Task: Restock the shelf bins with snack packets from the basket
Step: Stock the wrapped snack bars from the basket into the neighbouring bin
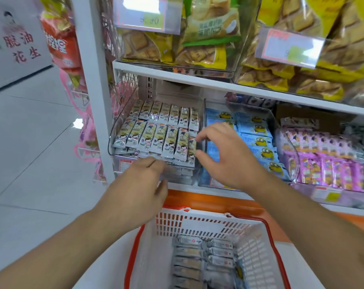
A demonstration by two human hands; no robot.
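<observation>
Pinching the rightmost packet [192, 146] of the front row between thumb and fingertips, right hand [224, 155] at frame centre, probably nudging it upright and flush against the clear bin [122, 113] wall so the row stays tight. Left hand [144, 180] just below and left of it, fingers curled loosely at the bin's front lip; whether anything is held there, cannot tell, though it looks like steadying the bottom edges of the packets. Two rows of white snack packets [154, 134] already standing side by side, leaning back, labels facing out for shoppers. Blue packets [258, 140] in the neighbouring bin to the right, pink ones [327, 161] further right, kept apart by kind. At the bottom centre, red-rimmed basket [258, 247] parked right under the shelf, more packets [199, 259] lying flat in it within easy reach. Restocking seemingly partway done, with stock left to move.
</observation>
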